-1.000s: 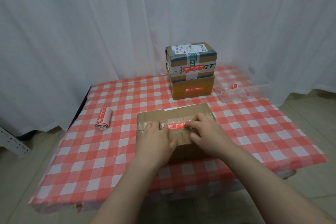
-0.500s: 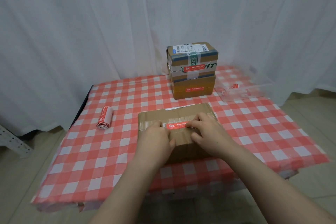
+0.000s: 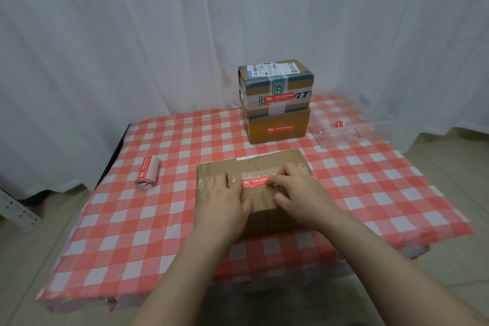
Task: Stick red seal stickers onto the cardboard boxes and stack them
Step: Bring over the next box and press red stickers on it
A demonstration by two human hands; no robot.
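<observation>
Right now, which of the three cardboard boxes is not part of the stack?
The flat box nearest the person, alone on the cloth, with the left hand and right hand on its top. The other two form the stack behind it.

left hand (image 3: pixel 222 201) bare | right hand (image 3: pixel 299 200) bare | forearms (image 3: pixel 182 275) bare to frame edge
</observation>
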